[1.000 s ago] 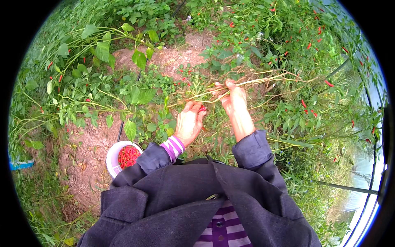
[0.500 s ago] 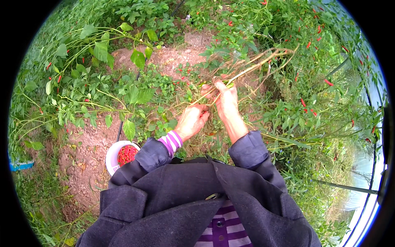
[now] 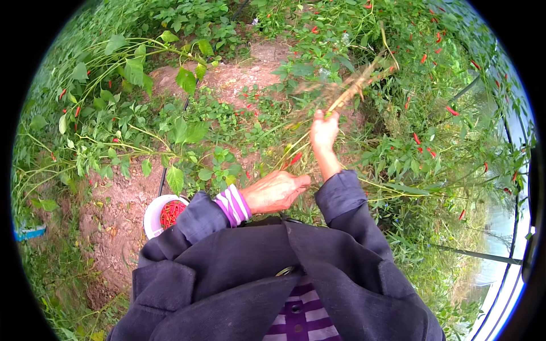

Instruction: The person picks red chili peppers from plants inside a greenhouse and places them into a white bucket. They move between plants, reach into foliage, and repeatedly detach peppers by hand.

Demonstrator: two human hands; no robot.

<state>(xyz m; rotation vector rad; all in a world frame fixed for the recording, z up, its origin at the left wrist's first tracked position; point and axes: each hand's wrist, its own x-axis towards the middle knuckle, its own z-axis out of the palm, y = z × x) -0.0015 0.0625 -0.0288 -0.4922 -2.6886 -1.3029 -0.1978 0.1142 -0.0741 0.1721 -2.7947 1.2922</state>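
Note:
My right hand [image 3: 325, 138] is closed round a bundle of dry, pale plant stalks [image 3: 355, 91], which slants up to the right and is smeared by motion. Thin green stems trail from below that fist toward my other hand, and a red chili pepper [image 3: 293, 159] shows among them. Nearer my body, my left hand [image 3: 278, 191] has its fingers curled together, and whatever they may hold is hidden. A white bucket [image 3: 152, 219] with red chili peppers [image 3: 170, 213] in it stands on the soil beside my left sleeve.
Chili plants with red fruit [image 3: 418, 150] grow densely on the right, and leafy branches [image 3: 136, 71] arch over the left. A dark hose [image 3: 163, 179] runs along the bare soil [image 3: 122, 196]. Plastic sheeting [image 3: 500, 244] and a thin pole [image 3: 478, 255] border the right side.
My left hand has drawn back toward my body, away from my right hand. My right hand has shifted slightly right with the stalks, which have swung. A red chili pepper now shows between the hands.

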